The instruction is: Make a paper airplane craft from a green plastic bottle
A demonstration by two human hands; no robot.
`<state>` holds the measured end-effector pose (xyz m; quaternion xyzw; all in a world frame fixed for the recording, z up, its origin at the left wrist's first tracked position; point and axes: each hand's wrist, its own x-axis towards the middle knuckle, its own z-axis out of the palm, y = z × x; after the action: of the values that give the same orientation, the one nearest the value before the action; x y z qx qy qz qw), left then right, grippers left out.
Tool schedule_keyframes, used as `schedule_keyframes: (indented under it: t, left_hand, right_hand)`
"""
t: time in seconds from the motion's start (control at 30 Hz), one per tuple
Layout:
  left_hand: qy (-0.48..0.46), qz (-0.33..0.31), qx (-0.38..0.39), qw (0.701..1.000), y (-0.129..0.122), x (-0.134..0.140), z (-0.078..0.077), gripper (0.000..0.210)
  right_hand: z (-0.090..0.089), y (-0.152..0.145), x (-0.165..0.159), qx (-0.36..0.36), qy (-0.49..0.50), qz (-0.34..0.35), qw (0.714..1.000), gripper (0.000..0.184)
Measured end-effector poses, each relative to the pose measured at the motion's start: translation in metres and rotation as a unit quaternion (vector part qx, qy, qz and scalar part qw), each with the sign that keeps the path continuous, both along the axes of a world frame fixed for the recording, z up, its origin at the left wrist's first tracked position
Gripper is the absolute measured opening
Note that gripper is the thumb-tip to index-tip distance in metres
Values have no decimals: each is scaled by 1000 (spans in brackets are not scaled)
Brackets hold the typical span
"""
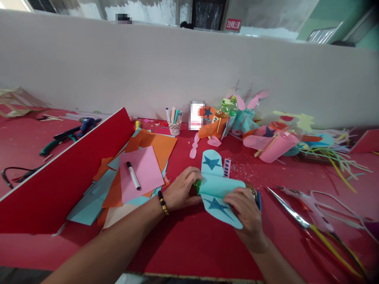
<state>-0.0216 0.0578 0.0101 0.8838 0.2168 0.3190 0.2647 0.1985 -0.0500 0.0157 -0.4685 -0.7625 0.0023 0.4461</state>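
A plastic bottle wrapped in light blue paper (220,185) lies on its side over the red tabletop. Two rounded paper wings, each with a dark blue star (212,162), stick out from it, one away from me and one toward me. My left hand (184,189) grips the bottle's green neck end (196,186), with a beaded bracelet on that wrist. At the base end, my right hand (247,209) is closed around the wrapped bottle, its fingers pressing on the blue paper. Just beyond the bottle lies a pink strip with dark blue ovals (227,168).
Coloured paper sheets (160,142) lie left, with a marker (133,176) on top, beside a slanted red board (74,177). A pen cup (174,127) and decorated bottles (276,146) stand farther back. Large scissors (304,223) and a pink glue gun (310,207) lie right.
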Motion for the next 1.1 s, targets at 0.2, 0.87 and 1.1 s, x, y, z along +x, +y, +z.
schedule_keyframes:
  t: [0.2,0.87,1.1]
  left_hand:
    - [0,-3,-7,1000,-1,-1,3,34]
    - [-7,4,-12,1000,0,1,-1,42]
    - [-5,11,-13,1000,0,2,-1,45]
  right_hand:
    - [-3,3,1,3,-8,-16,1000,14]
    - [-6,10,4,32,-74,-97,992,8]
    - [-6,14,14,-28,-166,-110,979,41]
